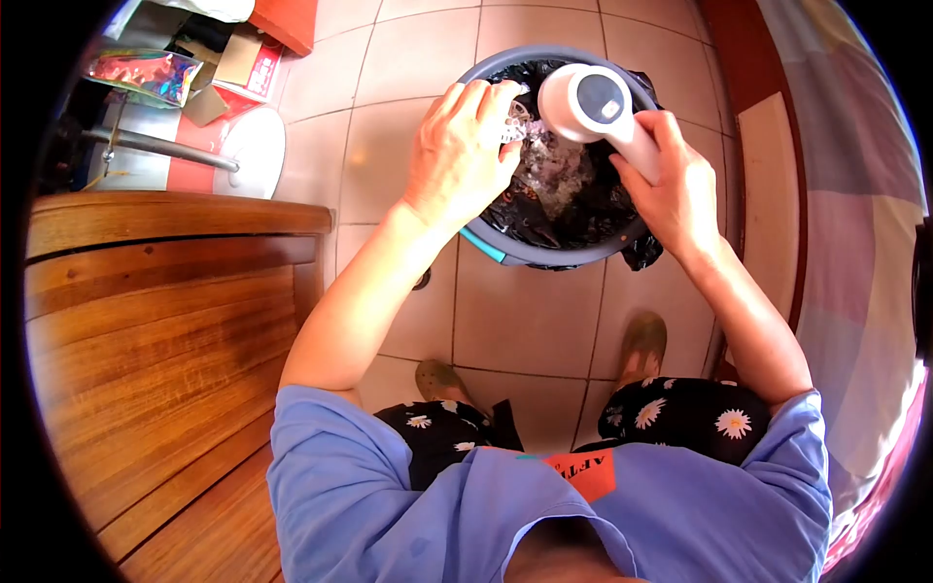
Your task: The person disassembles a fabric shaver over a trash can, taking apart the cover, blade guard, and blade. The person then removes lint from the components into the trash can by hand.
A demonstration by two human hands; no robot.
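My right hand [675, 185] is wrapped round the handle of a white fabric shaver [569, 102] with a round head and a dark oval panel. The shaver is above a round grey trash bin [544, 255] lined with a black plastic bag [515, 219]. At the bin's left side, my left hand [465, 146] has its fingers closed on a small, whitish, partly clear piece [517, 121], close to the shaver's head. Its kind is hard to make out, since the fingers cover part of it. Greyish, crumpled waste [559, 175] lies in the bag below both hands.
A wooden cabinet [175, 321] stands at the left. Beyond it are a white round base with a metal pole [255, 155] and opened cardboard packaging [238, 68]. A bed with a checked cover [855, 243] runs along the right. Tiles [525, 311] cover the floor.
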